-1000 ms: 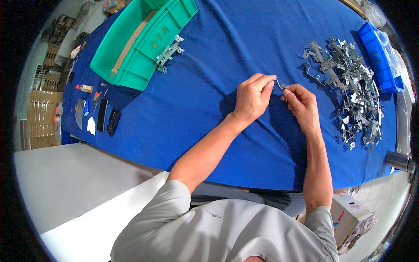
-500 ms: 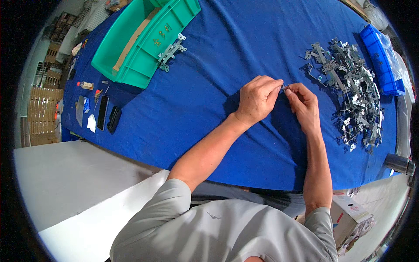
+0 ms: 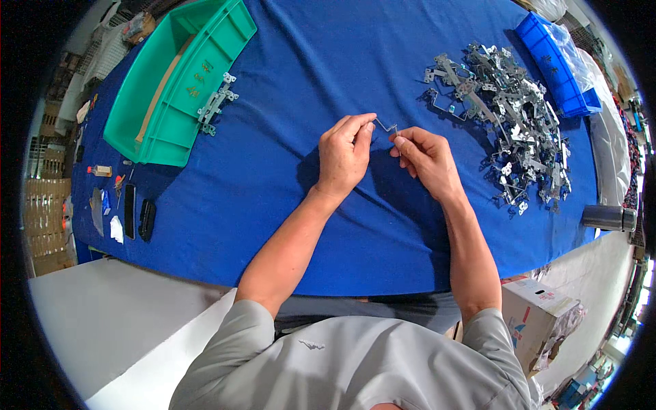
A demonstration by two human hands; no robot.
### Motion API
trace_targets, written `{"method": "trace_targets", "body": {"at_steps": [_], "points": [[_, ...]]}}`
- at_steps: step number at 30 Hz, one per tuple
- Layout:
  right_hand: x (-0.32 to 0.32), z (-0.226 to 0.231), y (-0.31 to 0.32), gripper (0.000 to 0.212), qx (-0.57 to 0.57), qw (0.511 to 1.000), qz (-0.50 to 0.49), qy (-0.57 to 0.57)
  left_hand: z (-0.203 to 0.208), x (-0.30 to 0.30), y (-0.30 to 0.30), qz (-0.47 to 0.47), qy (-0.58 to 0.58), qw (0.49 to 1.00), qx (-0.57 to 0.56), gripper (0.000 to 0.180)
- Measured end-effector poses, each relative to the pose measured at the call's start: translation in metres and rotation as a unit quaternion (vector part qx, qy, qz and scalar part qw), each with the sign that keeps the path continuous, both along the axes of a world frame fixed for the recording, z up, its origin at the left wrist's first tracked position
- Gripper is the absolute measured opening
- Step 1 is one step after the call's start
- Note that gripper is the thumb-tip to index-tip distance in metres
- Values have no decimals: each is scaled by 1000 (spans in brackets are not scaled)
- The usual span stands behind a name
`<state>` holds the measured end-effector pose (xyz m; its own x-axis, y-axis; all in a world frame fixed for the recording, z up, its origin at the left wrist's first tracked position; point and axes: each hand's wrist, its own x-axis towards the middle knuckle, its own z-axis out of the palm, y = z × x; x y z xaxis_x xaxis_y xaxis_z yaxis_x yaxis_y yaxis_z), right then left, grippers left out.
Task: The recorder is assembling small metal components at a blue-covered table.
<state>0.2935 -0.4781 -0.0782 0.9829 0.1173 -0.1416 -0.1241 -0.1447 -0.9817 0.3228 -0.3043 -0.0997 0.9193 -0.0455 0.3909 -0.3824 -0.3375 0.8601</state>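
A thin, bent metal bracket point(image 3: 387, 127) spans the gap between my hands above the blue cloth. Its left end is pinched between the thumb and fingers of my left hand point(image 3: 344, 158). At its other end, the closed fingertips of my right hand point(image 3: 430, 164) grip it. The ends of the piece are partly hidden by my fingers. To the right, a large heap of similar metal brackets point(image 3: 509, 113) lies tangled on the cloth. A few more brackets point(image 3: 217, 104) lie against the green bin at the left.
The green bin point(image 3: 179, 130) stands at the far left, a blue bin point(image 3: 557, 65) with clear plastic at the far right. A phone point(image 3: 130, 210), black case point(image 3: 147, 220) and small bottle point(image 3: 100, 171) lie near the left edge. A dark cylinder point(image 3: 608, 217) sits at the right edge.
My hands have moved apart, and more of the bracket shows between them. My right hand has turned, its fingers curling further in. The whole view has shifted.
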Motion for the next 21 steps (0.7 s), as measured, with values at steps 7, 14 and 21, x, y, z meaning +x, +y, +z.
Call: {"method": "trace_targets", "body": {"at_steps": [7,14,21], "points": [[1,-1,-1,22,-44,998,-3,-34,1,1,0,-1,-34,999,18,16],[1,-3,0,18,-41,998,-18,-48,0,0,3,-6,-65,997,50,15],[2,-15,-1,14,-21,997,-48,-54,0,-1,-1,-23,-85,994,62,15]]}}
